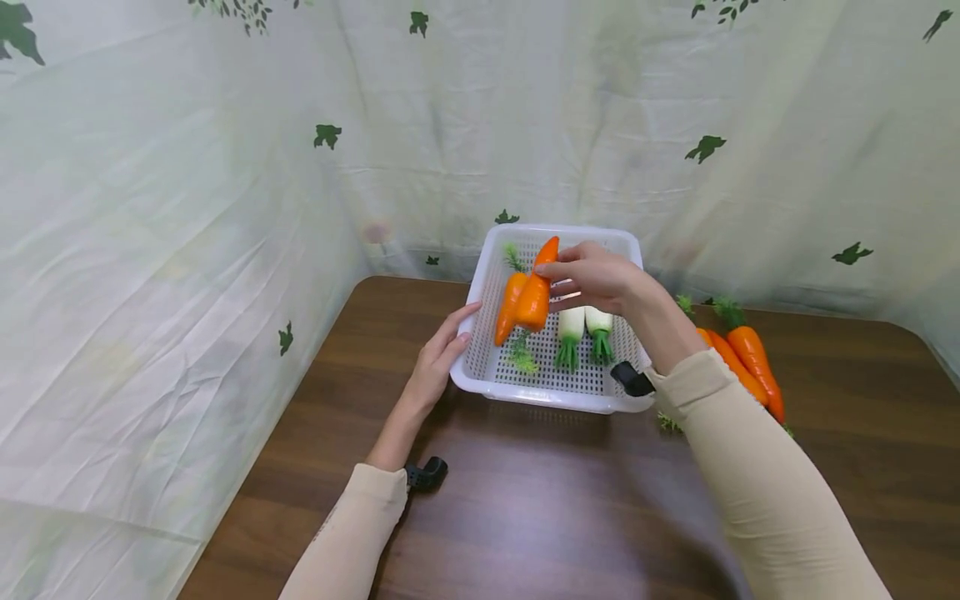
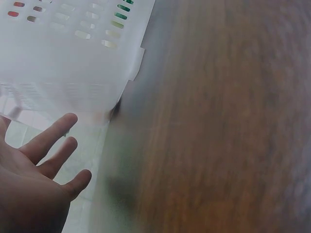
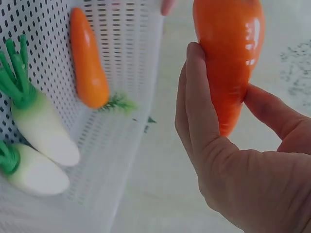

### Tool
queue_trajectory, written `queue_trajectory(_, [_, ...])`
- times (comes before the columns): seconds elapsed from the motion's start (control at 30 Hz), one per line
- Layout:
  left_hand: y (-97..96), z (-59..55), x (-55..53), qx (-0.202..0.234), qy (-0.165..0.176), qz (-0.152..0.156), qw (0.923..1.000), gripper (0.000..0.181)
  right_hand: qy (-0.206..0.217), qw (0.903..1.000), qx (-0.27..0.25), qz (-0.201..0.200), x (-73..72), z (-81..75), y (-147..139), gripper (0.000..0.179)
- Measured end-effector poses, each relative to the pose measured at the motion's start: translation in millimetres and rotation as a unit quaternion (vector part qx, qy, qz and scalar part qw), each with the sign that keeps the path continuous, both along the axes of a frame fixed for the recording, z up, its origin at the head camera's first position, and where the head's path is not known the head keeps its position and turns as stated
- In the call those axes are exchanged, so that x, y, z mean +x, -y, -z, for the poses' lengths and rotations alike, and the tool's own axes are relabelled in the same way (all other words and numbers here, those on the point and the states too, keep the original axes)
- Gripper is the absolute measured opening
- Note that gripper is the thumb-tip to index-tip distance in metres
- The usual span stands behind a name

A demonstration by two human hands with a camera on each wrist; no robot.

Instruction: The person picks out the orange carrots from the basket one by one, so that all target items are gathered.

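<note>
Over a white perforated plastic basket [image 1: 555, 398], my right hand [image 1: 600, 279] pinches an orange carrot [image 1: 534, 302] between thumb and fingers. In the right wrist view this carrot [image 3: 228, 48] is held by its narrow end, thick end away from the palm. Inside the basket lie another carrot [image 3: 90, 63] with a green top and two white radishes [image 3: 43, 121] with green stems. My left hand [image 1: 435, 358] is at the basket's left rim, fingertips touching it. The left wrist view shows that hand's [image 2: 34, 170] fingers spread and fairly straight under the basket's side; its thumb is hidden there.
Several carrots [image 1: 753, 362] with green tops lie on the brown wooden table [image 1: 562, 500] right of the basket, partly behind my right forearm. A pale curtain [image 1: 525, 125] with green leaf prints hangs behind the table and along its left side.
</note>
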State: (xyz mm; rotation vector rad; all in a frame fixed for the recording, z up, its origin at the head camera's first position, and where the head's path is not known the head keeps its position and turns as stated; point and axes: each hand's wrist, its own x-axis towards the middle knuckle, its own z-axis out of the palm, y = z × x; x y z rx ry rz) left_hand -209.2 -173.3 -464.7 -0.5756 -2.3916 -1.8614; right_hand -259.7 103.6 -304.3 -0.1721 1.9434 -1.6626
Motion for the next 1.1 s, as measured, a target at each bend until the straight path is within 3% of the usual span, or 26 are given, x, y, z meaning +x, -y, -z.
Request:
queue_trajectory(0.3, [-1.5, -1.1, 1.3, -0.001, -0.005, 0.004, 1.0000, 0.048, -0.070, 0.9973, 0.017, -0.009, 40.3, 4.8, -38.3, 0.051])
queue_trajectory(0.6, [0.5, -2.6, -0.2, -0.002, -0.003, 0.007, 1.0000, 0.048, -0.083, 0.9963, -0.006, 0.017, 74.8, 24.8, -66.5, 0.061])
queue_trajectory(0.8, [3.4, -3.9, 1.0, -0.005, 0.000, 0.004, 1.0000, 0.048, -0.096, 0.9943, -0.027, 0.037, 86.7, 35.8, -79.7, 0.061])
queue_trajectory(1.1, [6.2, -7.1, 2.2, 0.003, 0.005, 0.007, 1.0000, 0.050, -0.111, 0.9920, -0.016, 0.058, 91.9, 38.4, -95.3, 0.065])
